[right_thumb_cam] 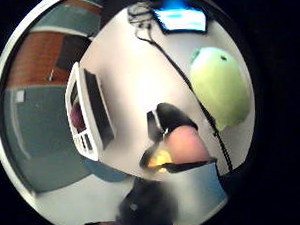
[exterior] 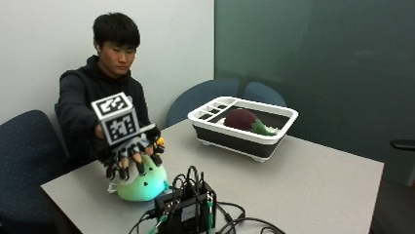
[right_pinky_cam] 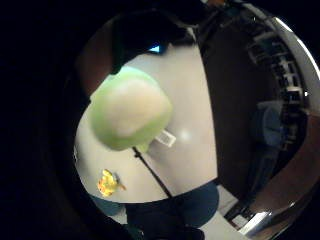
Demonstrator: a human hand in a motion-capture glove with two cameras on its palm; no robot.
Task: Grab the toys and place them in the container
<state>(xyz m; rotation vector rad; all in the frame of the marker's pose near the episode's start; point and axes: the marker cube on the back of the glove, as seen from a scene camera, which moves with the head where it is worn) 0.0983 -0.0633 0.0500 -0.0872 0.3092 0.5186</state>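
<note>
Outside view: my hand [exterior: 133, 151] hovers with fingers spread wide, just above the green toy [exterior: 141, 184] near the table's [exterior: 311, 190] front corner; a dark red toy [exterior: 241, 118] lies in the container [exterior: 243, 127]. Little-finger view: a yellow toy [right_pinky_cam: 107, 182] lies by the table edge. Thumb view: the green toy sits close.

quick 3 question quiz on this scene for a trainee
1. True or false: the container already holds a toy.
2. The gloved right hand is over which toy? A) green plush B) dark red toy C) small yellow toy
3. Fill in: the green plush sits on the ___.

Key: 1 true, the dark red toy lies inside. 2 A. 3 table.
</note>
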